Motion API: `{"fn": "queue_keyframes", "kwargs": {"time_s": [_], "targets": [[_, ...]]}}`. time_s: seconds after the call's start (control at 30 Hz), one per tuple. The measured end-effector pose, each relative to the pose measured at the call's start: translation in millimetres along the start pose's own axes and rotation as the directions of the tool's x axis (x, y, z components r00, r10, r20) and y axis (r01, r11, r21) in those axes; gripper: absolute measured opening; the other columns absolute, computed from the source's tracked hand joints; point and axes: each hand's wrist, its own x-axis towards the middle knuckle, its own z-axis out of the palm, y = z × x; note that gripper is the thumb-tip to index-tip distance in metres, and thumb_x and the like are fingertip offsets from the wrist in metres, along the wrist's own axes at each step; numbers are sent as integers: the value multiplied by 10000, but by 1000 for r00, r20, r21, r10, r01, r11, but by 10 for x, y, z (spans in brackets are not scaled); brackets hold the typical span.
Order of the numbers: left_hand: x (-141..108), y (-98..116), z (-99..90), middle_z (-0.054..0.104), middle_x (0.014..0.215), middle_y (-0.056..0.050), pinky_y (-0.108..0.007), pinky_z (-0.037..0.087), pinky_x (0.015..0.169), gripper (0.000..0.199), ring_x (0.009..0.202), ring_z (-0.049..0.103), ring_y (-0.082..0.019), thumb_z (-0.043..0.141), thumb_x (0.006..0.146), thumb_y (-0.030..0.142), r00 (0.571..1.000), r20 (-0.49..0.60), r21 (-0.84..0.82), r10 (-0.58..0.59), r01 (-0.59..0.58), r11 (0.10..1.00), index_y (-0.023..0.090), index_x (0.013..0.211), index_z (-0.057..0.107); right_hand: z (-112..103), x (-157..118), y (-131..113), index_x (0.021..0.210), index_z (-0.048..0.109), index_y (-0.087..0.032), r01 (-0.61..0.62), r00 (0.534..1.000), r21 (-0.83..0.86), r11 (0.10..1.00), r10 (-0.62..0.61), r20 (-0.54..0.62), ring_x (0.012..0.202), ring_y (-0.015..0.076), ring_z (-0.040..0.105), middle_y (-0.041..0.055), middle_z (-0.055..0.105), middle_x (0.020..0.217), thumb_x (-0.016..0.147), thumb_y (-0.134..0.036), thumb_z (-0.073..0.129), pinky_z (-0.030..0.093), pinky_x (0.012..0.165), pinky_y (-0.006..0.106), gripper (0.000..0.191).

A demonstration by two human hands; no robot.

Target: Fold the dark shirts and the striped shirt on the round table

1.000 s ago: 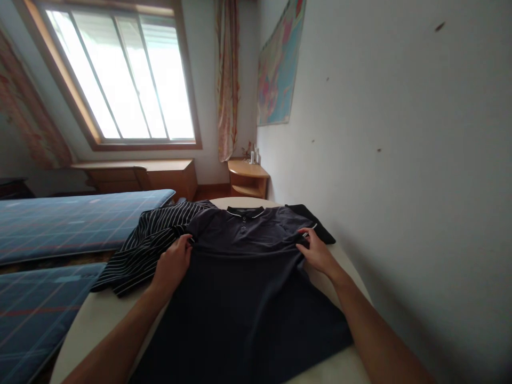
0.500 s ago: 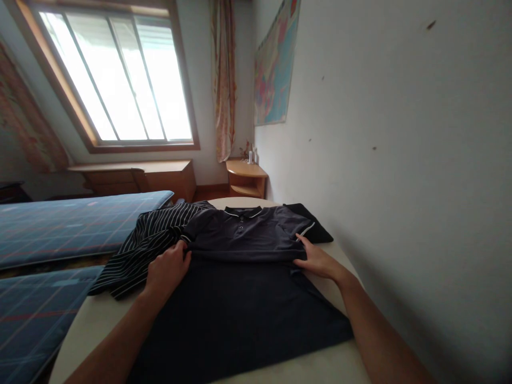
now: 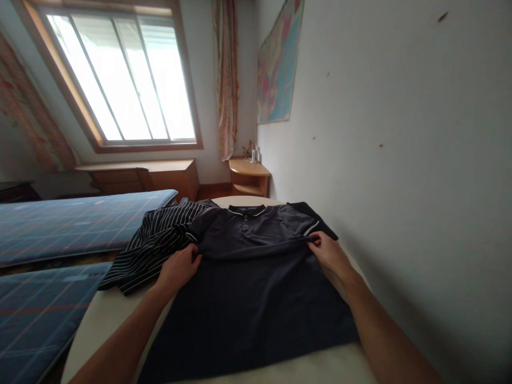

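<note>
A dark polo shirt with a white-edged collar lies spread out, collar away from me, on a round cream table. My left hand pinches the shirt's left edge just below the sleeve. On the other side, my right hand grips the right edge close to the white-trimmed cuff. A fold runs across the chest between both hands. Black-and-white striped cloth lies beside the shirt at the left. Part of a black cloth shows behind the right sleeve.
Two blue plaid mattresses are at the left. A white wall rises close on the right. Beyond the table are a corner shelf, a wooden desk and a window.
My right hand has closed on the shirt's right edge and lifted it slightly. The front fabric now shows creases running towards that hand. The view has shifted a little.
</note>
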Motion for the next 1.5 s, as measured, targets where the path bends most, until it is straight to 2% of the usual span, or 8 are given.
{"fn": "queue_keyframes", "kwargs": {"time_s": [0.2, 0.37, 0.53, 0.73, 1.0, 1.23, 1.37, 1.5], "targets": [[66, -22, 94, 653, 783, -8, -289, 455, 702, 82, 720, 645, -192, 495, 867, 305, 983, -178, -272, 48, -96, 958, 229, 895, 509, -33, -6, 15, 906, 734, -198, -14, 1000, -89, 996, 17, 24, 799, 211, 696, 76, 754, 879, 837, -337, 646, 444, 666, 269, 178], [54, 56, 112, 653, 862, -17, -312, 511, 773, 242, 790, 646, -184, 576, 794, 419, 952, -301, -570, 50, -221, 791, 213, 913, 532, -58, -8, 20, 954, 743, -220, -34, 999, -121, 992, 37, 24, 812, 219, 703, 66, 758, 865, 846, -332, 622, 446, 666, 269, 197], [39, 129, 133, 699, 923, -63, -280, 520, 526, 498, 664, 664, -170, 519, 814, 587, 998, -64, -815, -5, -50, 578, 171, 1088, 541, -33, -15, 21, 929, 732, -202, -43, 999, -108, 993, 44, 2, 786, 210, 700, 78, 759, 863, 871, -294, 557, 459, 698, 276, 206], [58, 24, 285, 729, 1043, -105, -320, 566, 694, 347, 814, 707, -217, 620, 779, 417, 997, -5, -677, 77, -60, 733, 164, 1016, 603, -40, -32, -23, 957, 725, -201, -33, 999, -147, 989, 32, -9, 829, 224, 696, 82, 756, 914, 853, -324, 586, 452, 691, 280, 213], [23, 128, 350, 715, 1137, -120, -360, 553, 868, 568, 1025, 689, -222, 500, 888, 418, 975, 9, -806, 221, -124, 578, 137, 1372, 403, -23, -26, -19, 957, 699, -200, -19, 999, -110, 994, 24, 41, 827, 223, 691, 78, 744, 893, 847, -382, 618, 445, 692, 279, 227], [-83, 224, 345, 636, 1319, -86, -383, 400, 1109, 440, 1261, 559, -244, 520, 890, 374, 927, -42, -602, 372, -320, 731, 204, 1285, 614, 6, -11, 28, 972, 673, -199, -18, 998, -110, 994, 25, 62, 859, 228, 695, 76, 743, 933, 859, -374, 613, 449, 709, 280, 217], [-71, 248, 334, 618, 1335, -88, -379, 403, 1107, 413, 1252, 563, -237, 450, 923, 331, 948, -63, -540, 311, -295, 788, 189, 1277, 611, -2, -12, 25, 982, 676, -195, -8, 998, -112, 994, 16, 64, 864, 225, 695, 80, 742, 932, 858, -357, 620, 449, 716, 277, 212], [-45, 183, 185, 573, 1311, -118, -390, 481, 1008, 433, 1148, 610, -256, 463, 917, 313, 957, -274, -344, 90, -185, 920, 183, 1319, 554, -30, -31, -23, 982, 685, -193, -21, 997, -132, 991, 31, 73, 850, 218, 691, 81, 740, 920, 866, -367, 616, 444, 705, 271, 220]]}}
